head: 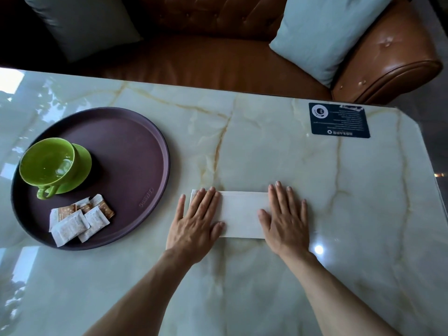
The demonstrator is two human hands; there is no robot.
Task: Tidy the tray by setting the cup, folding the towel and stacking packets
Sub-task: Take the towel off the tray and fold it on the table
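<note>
A white towel (242,214) lies folded into a long flat strip on the marble table, right of the tray. My left hand (196,224) lies flat on its left end, fingers spread. Flat on its right end rests my right hand (286,221). Neither hand grips anything. The round dark purple tray (135,141) sits at the left. On it a green cup (48,163) stands upright on a green saucer (83,161), handle toward me. Several white and brown packets (77,219) lie in a loose overlapping pile at the tray's near edge.
A dark blue card (339,120) lies flat at the table's (266,141) far right. Beyond the far edge stands a brown leather sofa (218,59) with a pale cushion (324,32) at the right and another at the left. The table's right corner is cut off diagonally.
</note>
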